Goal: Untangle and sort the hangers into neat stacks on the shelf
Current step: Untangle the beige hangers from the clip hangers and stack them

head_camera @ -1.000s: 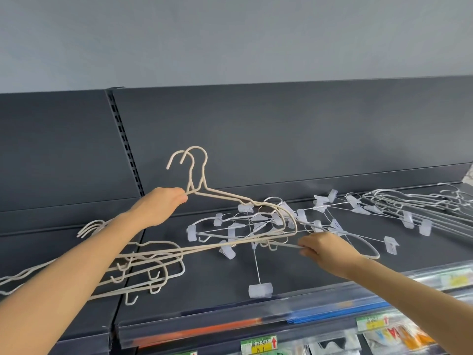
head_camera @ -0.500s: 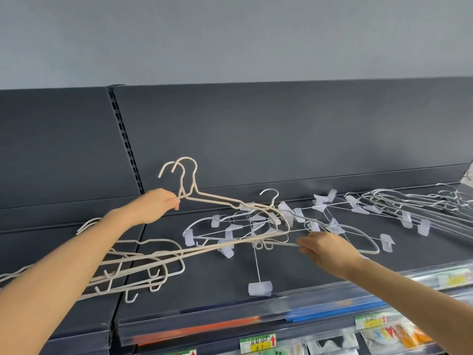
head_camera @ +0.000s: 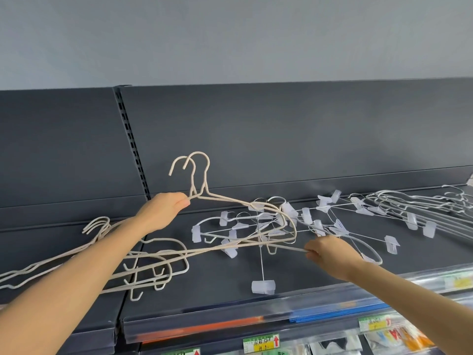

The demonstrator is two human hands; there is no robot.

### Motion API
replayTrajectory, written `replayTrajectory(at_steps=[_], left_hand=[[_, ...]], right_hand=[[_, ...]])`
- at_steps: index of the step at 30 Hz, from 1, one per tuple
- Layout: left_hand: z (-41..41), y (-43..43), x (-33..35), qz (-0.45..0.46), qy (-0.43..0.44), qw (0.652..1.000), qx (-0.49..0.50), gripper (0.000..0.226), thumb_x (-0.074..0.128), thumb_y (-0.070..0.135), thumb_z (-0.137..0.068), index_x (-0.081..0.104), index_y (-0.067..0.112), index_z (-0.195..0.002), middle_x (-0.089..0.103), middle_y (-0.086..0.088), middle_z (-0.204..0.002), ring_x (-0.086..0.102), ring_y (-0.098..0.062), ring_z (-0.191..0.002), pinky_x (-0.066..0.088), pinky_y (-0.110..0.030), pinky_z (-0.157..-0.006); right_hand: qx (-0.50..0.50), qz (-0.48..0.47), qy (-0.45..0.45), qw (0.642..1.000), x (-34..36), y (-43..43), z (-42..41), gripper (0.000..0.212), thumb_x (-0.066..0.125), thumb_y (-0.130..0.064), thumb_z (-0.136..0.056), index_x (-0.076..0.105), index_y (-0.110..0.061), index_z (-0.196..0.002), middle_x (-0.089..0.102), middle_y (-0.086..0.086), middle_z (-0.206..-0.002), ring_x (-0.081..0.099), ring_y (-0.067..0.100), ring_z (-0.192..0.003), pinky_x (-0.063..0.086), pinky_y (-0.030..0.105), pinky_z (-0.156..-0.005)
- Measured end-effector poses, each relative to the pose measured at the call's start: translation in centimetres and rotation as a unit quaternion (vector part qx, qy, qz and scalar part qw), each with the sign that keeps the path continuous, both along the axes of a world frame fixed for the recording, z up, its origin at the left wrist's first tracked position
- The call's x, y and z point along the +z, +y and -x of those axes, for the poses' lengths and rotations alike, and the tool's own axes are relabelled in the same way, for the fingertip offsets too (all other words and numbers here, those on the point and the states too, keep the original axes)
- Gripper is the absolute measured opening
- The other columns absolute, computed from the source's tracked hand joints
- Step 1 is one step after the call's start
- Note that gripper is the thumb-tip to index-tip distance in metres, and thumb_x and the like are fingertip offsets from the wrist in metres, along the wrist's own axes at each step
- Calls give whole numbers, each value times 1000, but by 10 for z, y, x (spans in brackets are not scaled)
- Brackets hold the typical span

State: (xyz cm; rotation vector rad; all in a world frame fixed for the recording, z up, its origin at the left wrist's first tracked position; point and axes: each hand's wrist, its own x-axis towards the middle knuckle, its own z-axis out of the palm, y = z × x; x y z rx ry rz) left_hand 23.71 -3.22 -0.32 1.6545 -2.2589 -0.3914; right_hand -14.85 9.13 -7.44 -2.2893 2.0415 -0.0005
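Two cream wire hangers (head_camera: 199, 175) stand raised above the dark shelf (head_camera: 294, 280), hooks up. My left hand (head_camera: 163, 208) pinches them at the neck just below the hooks. My right hand (head_camera: 330, 254) grips their lower bar at its right end. Behind and beneath them lies a tangle of white clip hangers (head_camera: 268, 226) with translucent clips. More cream hangers (head_camera: 143, 267) lie flat at the left, partly under my left forearm. A row of white clip hangers (head_camera: 419, 208) stretches along the shelf at the right.
One clip (head_camera: 263, 286) on a thin wire hangs down near the shelf's front edge. A slotted upright (head_camera: 130, 139) divides the dark back panels. Below the clear shelf lip (head_camera: 230, 326) sit price tags and packaged goods.
The two cream hangers have dipped and risen a little, hooks shifting slightly left. Both hands keep their hold; the clip tangle has stirred slightly underneath.
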Motion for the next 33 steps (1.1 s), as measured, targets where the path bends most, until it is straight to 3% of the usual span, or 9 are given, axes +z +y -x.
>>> replayTrajectory(at_steps=[3,7,9,12,14,21,24,29,33], left_hand=[[2,2,1,14,-4,1000,-14,34,40,40,-99,63,16,-93,64,-4,-79,59,-26,-75,47,-41,-71],[1,3,1,31,-4,999,-30,35,39,44,-99,64,19,-97,69,-3,-90,63,-23,-86,50,-45,-79],[-1,3,-1,31,1,999,-34,35,39,44,-98,65,19,-98,69,-1,-93,63,-22,-89,51,-45,-82],[-3,3,-4,34,0,999,-34,34,39,42,-98,66,21,-99,69,3,-94,62,-18,-90,51,-44,-83],[-6,4,-6,39,4,999,-29,31,40,39,-99,66,23,-104,66,4,-95,60,-15,-90,50,-42,-83],[-6,7,6,86,-38,995,-41,23,41,38,-99,63,32,-101,55,9,-79,56,-18,-77,46,-36,-69],[1,6,15,101,-101,989,-43,29,36,39,-101,56,22,-89,59,0,-76,58,-25,-73,44,-37,-62],[8,-1,22,91,-133,986,-36,33,34,37,-102,50,19,-80,52,-1,-66,48,-21,-61,36,-33,-55],[10,-5,25,53,-103,993,-28,38,36,39,-101,51,13,-79,45,2,-61,39,-17,-55,30,-31,-53]], right_hand=[[-39,-66,-22,997,-1,-3,-4,17,52,-29,-90,54,-18,-78,60,2,-81,58,27,-79,48,34,-70],[-69,-62,-137,986,-1,-8,-11,32,62,-32,-87,59,-21,-117,68,3,-105,63,21,-94,51,32,-85],[-102,-41,-226,968,4,-13,-19,32,62,-29,-87,58,-21,-117,70,4,-103,65,21,-90,52,32,-82],[-183,-39,-437,880,9,-20,-33,10,59,-14,-89,61,-11,-100,65,10,-86,61,21,-75,56,34,-76],[-220,-39,-499,838,9,-25,-35,11,58,-7,-90,64,0,-96,63,11,-80,60,20,-71,58,34,-75],[-227,-48,-460,857,3,-28,-38,18,51,-11,-94,61,-6,-80,64,13,-70,62,19,-58,60,38,-66],[-197,-79,-382,899,0,-21,-46,17,56,-19,-91,55,-5,-102,64,9,-78,62,18,-58,58,36,-63],[-130,-145,-291,937,-9,1,-54,83,70,-26,-81,17,-19,-144,65,2,-74,61,12,-51,51,21,-48],[-119,-87,-264,953,-12,-1,-40,70,70,-19,-80,33,-15,-139,65,-2,-75,58,6,-48,48,16,-48]])
